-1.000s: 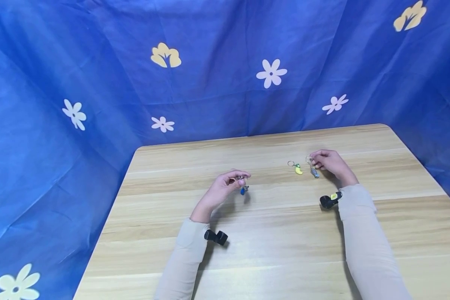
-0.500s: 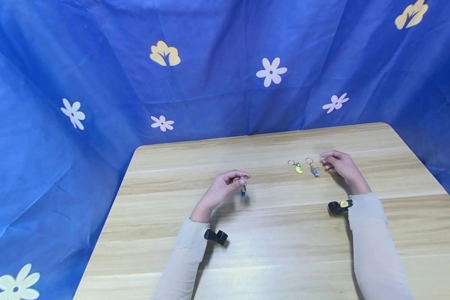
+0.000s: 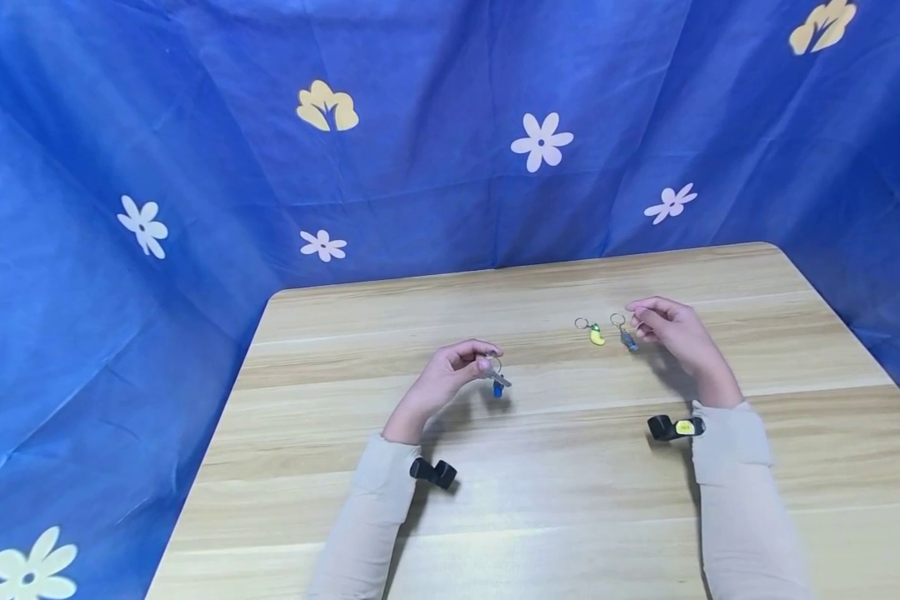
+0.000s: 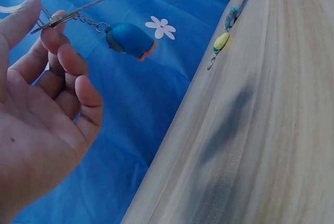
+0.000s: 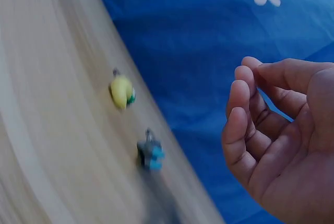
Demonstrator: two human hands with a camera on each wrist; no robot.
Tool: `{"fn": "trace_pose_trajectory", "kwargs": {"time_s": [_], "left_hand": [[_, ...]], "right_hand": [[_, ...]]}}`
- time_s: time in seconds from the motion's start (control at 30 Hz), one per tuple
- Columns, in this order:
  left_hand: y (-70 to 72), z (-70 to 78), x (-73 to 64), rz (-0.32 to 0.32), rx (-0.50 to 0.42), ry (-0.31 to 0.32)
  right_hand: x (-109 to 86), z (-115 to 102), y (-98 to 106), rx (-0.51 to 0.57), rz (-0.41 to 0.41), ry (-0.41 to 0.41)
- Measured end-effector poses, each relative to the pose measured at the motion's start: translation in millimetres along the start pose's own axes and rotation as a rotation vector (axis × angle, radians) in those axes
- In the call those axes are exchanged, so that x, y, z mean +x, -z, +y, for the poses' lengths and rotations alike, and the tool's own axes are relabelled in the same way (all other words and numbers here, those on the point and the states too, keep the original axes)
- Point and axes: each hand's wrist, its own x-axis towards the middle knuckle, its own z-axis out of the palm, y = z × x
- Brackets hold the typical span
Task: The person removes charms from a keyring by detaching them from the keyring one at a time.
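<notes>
Head: left grip (image 3: 444,377) pinches blue-charm keychain (image 3: 498,389) above the surface (image 3: 570,467); right grip (image 3: 678,335), loosely curled, empty, is nearer grey-blue keychain (image 3: 628,341), just to its left, ring end away from person. Left wrist: blue charm (image 4: 129,40) juts beyond grip. Right wrist: grey-blue keychain untouched.

The tabletop (image 3: 547,433) leaves passage between the hands (image 3: 446,377) (image 3: 675,329), in front of the two obstructing keychains (image 3: 597,336) (image 3: 628,341).

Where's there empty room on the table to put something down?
The table is bare at its near side, between the left sleeve and right sleeve, and outside each sleeve. It's crowded toward the back right, where the yellow charm, grey charm and right hand sit close together. The left hand holds a key over the middle.
</notes>
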Motion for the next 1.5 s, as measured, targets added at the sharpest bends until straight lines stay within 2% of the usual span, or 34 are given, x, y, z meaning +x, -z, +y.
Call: {"fn": "trace_pose_trajectory", "kwargs": {"time_s": [0.17,0.33,0.47,0.67,0.83,1.07,1.3,1.5], "left_hand": [[-0.3,-0.6,-0.8,-0.011,-0.014,-0.027],[0.6,-2.8,-1.7,-0.017,-0.015,-0.011],[1.0,-5.1,-1.7,-0.035,-0.042,0.011],[-0.3,-5.1,-1.4,-0.049,-0.037,0.018],[-0.4,-4.9,-1.6,-0.049,-0.042,-0.007],[-0.2,-4.3,-2.5,-0.052,-0.071,-0.063],[1.1,-5.3,-2.4,-0.052,-0.097,-0.119],[0.7,-5.0,-1.5,-0.036,-0.097,-0.143]], "right_hand": [[-4.7,-10,-18,0.057,-0.035,0.05],[-6.6,-19,-36,0.015,-0.062,0.091],[-5.6,-25,-48,0.0,-0.078,0.098],[-3.5,-30,-60,-0.018,-0.102,0.087],[-4.1,-30,-67,-0.052,-0.114,0.072],[-3.6,-28,-81,-0.049,-0.175,0.038],[-4.9,-28,-97,-0.035,-0.209,0.038],[-7.5,-29,-115,-0.009,-0.287,0.028]]}}
